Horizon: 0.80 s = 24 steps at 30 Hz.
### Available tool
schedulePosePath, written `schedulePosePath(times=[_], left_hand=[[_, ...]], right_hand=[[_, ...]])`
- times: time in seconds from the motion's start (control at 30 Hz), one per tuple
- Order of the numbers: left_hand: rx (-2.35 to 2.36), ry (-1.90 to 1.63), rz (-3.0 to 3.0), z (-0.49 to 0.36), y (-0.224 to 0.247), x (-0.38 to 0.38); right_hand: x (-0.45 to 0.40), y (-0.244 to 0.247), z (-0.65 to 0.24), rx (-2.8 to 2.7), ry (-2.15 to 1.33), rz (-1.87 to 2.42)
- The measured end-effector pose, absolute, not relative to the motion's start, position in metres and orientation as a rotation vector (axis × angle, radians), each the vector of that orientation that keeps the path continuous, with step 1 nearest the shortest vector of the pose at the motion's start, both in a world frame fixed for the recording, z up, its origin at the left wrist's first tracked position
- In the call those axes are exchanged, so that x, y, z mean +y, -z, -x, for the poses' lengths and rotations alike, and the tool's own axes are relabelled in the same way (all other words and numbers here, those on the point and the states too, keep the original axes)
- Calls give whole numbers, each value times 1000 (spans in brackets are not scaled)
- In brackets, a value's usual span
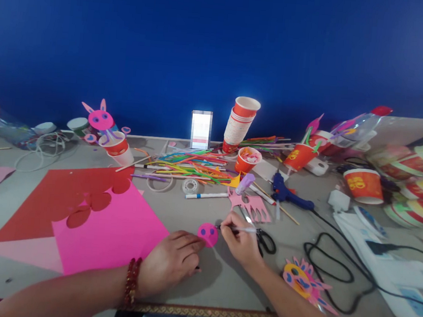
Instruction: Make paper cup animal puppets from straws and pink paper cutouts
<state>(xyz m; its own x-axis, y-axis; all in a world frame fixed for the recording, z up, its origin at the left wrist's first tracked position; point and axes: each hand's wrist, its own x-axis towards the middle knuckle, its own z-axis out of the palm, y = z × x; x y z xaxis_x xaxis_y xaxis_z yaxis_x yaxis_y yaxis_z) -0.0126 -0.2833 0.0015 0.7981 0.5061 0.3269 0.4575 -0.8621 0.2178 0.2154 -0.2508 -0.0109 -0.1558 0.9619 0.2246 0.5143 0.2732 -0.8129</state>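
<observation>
A small pink paper circle [208, 237] with two blue-purple eye spots lies on the grey table before me. My left hand [171, 257] rests beside it, fingers together and fingertips holding its left edge down. Something small and dark [198, 269] pokes out under that hand; I cannot make out what it is. In my right hand [242, 241] a slim pen [245, 229] is pinched, its dark tip at the circle's right edge. Scissors [266, 242] with black handles lie partly hidden behind the right hand, near a cut-out pink sheet [257, 208].
Pink [108, 233] and red sheets [41, 198] spread at left. Coloured pipe cleaners [184, 166], tape [190, 186] and a marker [206, 196] lie ahead. Stacked cups [238, 124] stand behind. At right are a glue gun [291, 195], its cable, a paper figure [302, 280] and a power strip [366, 256].
</observation>
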Motion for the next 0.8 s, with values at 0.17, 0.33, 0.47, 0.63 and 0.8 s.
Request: schedulePosePath(times=[0.17,0.33,0.47,0.63,0.8], left_hand=[[772,-590,-2857,12,0,-283],[771,-588,-2861,13,2,-284],[779,-578,-2859,14,4,-284],[755,-601,-2829,15,6,-283],[746,-703,-2692,15,-2,-279]], right_hand=[[-250,10,-215,-1799,-756,1349],[-250,10,-217,-1782,-770,1337],[-251,11,-218,-1722,-804,1303],[-252,11,-216,-1618,-881,1265],[-254,9,-215,-1540,-930,1248]])
